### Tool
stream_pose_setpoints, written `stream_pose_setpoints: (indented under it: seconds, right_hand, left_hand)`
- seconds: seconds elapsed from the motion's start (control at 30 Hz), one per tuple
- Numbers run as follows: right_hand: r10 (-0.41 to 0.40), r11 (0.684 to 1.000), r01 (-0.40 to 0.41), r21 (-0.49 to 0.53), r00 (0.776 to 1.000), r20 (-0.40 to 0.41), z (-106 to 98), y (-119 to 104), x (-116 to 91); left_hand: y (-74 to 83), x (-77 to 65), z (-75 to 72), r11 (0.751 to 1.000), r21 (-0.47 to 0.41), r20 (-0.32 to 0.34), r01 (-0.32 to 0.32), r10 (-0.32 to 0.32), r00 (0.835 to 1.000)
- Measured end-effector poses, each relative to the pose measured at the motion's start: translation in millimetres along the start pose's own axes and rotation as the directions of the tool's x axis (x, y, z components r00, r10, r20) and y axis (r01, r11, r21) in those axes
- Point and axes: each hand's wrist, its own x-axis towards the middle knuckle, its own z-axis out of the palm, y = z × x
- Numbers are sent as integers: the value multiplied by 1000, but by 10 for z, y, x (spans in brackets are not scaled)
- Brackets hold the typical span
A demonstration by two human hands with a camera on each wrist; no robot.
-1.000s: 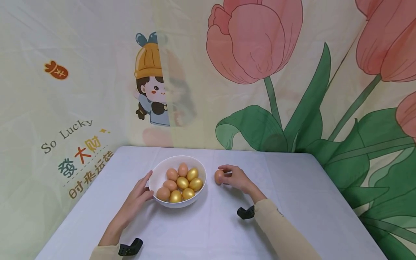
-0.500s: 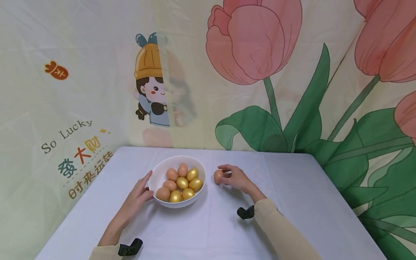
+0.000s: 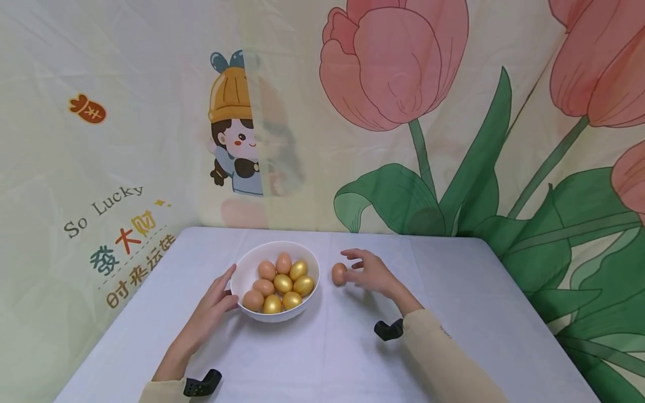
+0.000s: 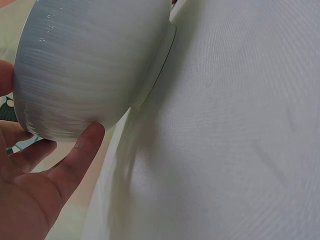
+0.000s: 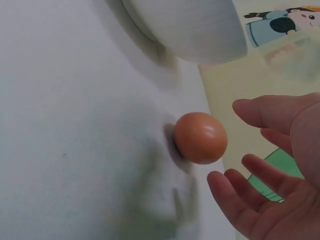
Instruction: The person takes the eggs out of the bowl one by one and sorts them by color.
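Note:
A brown egg sits by itself on the white tablecloth, to the right of a white bowl. My right hand hovers just right of that egg, fingers spread; in the right wrist view a gap separates the egg from the fingertips. Inside the bowl lie several brown eggs and several golden eggs. My left hand rests against the bowl's left side. The left wrist view shows its thumb pressing the bowl's outer wall, with the other fingers fairly straight near the rim.
The white-covered table reaches to a cloth backdrop printed with tulips and a cartoon figure. A black wrist device sits at each sleeve, the left one near the front and the right one further back.
My right hand has let go of the egg, spread its fingers and drawn slightly back to the right. The egg stays standing on the cloth. My left hand and the bowl have not moved.

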Motion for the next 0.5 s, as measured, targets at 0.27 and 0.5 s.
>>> stream_pose_setpoints:
  seconds: [0.27, 0.5]
  right_hand:
    - [-91, 995, 90, -32, 996, -25, -116, -265, -80]
    - [-114, 993, 115, 20, 993, -29, -105, -510, -144]
  left_hand:
    - [-11, -4, 8, 1000, -3, -2, 11, -11, 1000]
    - [-17, -3, 7, 1000, -11, 4, 16, -16, 1000]
